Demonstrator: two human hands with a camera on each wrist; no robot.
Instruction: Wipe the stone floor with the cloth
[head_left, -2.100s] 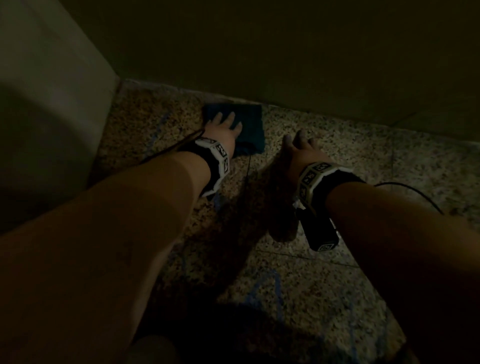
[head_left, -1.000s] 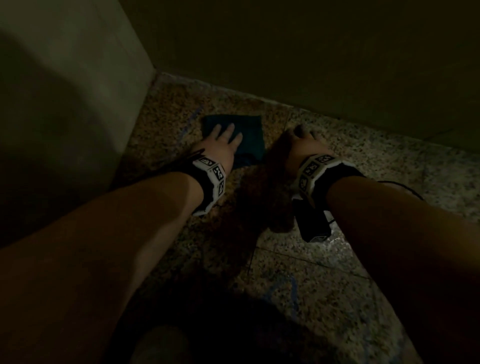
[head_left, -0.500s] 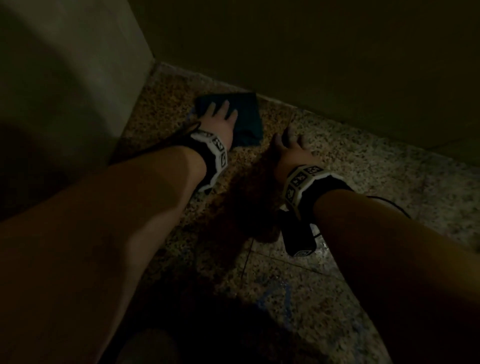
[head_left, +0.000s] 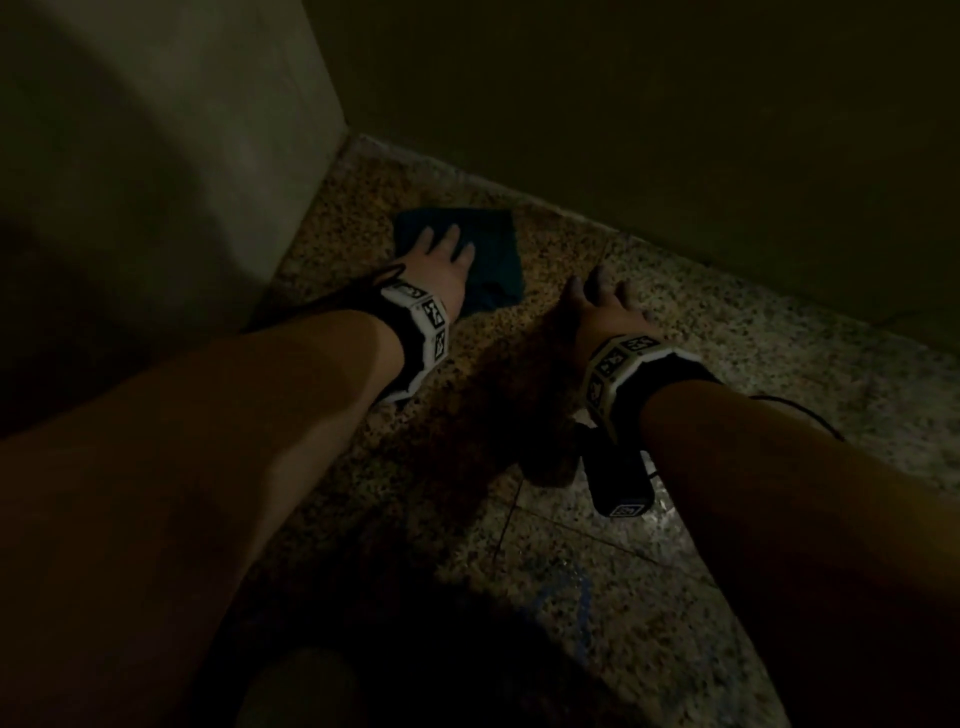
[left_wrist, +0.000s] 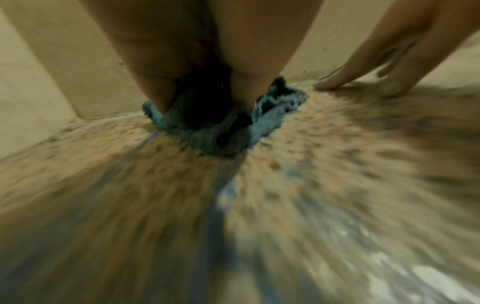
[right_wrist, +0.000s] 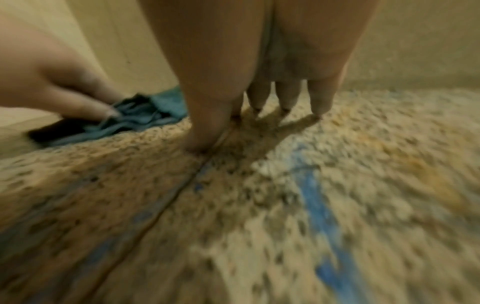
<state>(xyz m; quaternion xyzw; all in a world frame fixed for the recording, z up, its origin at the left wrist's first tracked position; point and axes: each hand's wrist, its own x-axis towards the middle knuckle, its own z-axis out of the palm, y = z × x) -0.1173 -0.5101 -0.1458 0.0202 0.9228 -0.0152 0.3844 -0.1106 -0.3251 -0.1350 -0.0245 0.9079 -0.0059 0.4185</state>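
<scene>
A: How far is the wiping?

B: Blue streaks (head_left: 574, 587) at 6 o'clock remain on the speckled stone floor (head_left: 727, 332). Right hand (head_left: 605, 306) braces, fingers spread.

A: The cloth?

B: The dark teal cloth (head_left: 493, 260) lies at 11 o'clock near the corner, under flat left hand (head_left: 441, 260).

Two walls (head_left: 156, 156) close the corner just beyond the cloth (head_left: 493, 260); the stone floor (head_left: 779, 338) lies open toward the right.
</scene>
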